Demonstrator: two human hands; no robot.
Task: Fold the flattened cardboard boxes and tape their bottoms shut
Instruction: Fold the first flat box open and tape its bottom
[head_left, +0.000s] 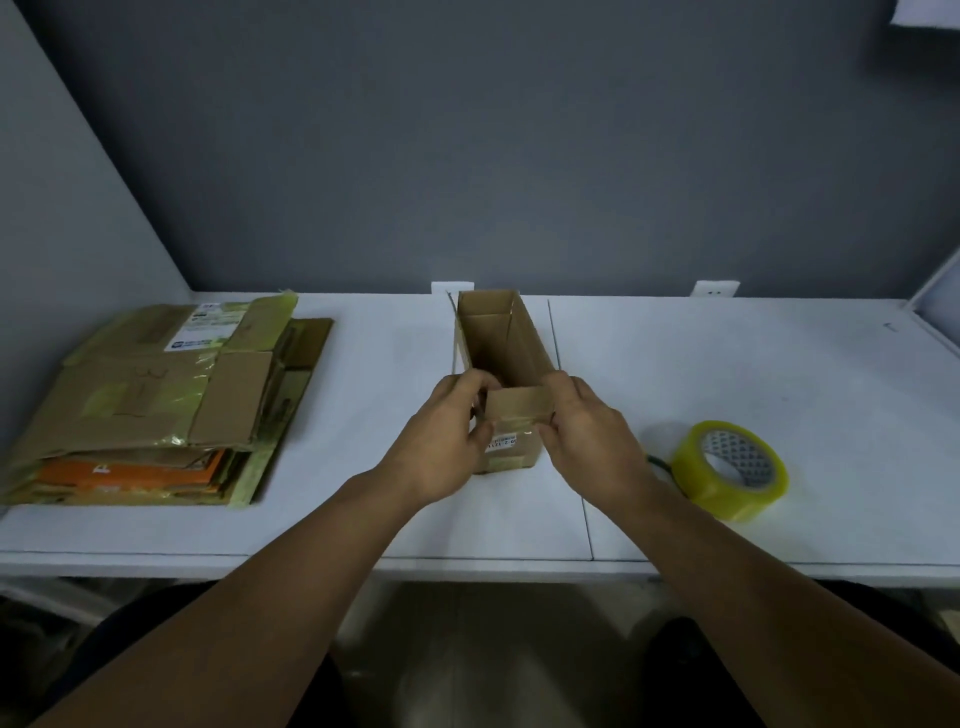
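Observation:
A small narrow cardboard box (511, 343) stands on the white table (727, 374) in the middle, its open end up and a white label on its near face. My left hand (447, 431) grips its near left corner, fingers curled over the top edge. My right hand (587, 431) grips the near right corner, thumb on the near flap, which is folded down over the near face. A roll of clear yellowish tape (730, 467) lies on the table to the right of my right hand.
A stack of flattened cardboard boxes (161, 400), one of them orange, lies at the left of the table. A grey wall rises behind the table, with two white brackets at its foot. The table's front edge runs just below my forearms.

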